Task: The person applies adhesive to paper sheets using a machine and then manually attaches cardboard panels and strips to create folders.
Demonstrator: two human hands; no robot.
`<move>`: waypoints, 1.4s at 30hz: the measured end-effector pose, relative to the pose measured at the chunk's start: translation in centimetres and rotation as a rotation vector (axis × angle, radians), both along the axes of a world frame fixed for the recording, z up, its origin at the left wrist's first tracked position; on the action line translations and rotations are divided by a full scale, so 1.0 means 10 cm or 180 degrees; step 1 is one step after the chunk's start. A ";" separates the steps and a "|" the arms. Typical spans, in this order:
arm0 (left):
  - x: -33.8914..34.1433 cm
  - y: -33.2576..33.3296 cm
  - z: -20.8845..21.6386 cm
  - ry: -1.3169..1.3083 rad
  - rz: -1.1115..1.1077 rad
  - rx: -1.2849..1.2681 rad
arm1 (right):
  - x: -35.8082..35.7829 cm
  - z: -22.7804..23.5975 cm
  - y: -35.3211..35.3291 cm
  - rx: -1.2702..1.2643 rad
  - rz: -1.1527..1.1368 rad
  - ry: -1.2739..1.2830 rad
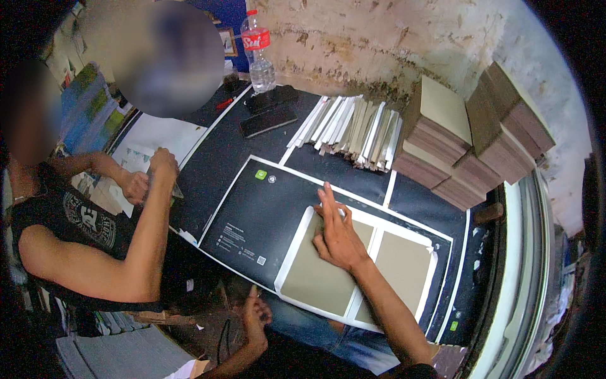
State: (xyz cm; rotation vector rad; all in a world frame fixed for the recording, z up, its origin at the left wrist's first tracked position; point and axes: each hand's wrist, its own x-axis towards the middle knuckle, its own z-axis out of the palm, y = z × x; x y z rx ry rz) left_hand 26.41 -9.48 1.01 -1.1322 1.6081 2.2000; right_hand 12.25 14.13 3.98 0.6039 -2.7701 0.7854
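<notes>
My right hand is open, its fingers spread over the upper part of a grey-brown board panel. A second matching board panel lies to its right, partly crossed by my forearm. Both panels rest on a white sheet, whose borders show round them and as a strip between them. Under this lies a large black printed sheet with a white edge. Down beside the table's near edge, my left hand hangs with loosely bent fingers, and I see nothing in it.
Stacks of grey-brown boards stand at the back right, beside a pile of narrow strips. A phone and a plastic bottle are farther back. At left, a co-worker's hands work over white paper. Grey sheets are stacked lower left.
</notes>
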 end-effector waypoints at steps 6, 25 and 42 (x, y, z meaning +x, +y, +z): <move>0.07 0.08 -0.12 -0.0230 -0.1106 0.0340 | -0.03 -0.02 0.00 0.0109 -0.0033 -0.0176; 0.12 0.00 -0.21 0.0585 -0.1461 0.1353 | 0.30 0.02 0.16 -0.0147 0.0375 0.0160; -0.25 -0.40 0.36 0.1539 -0.1861 -0.1460 | 1.54 0.59 0.48 0.0423 -0.0408 -0.0954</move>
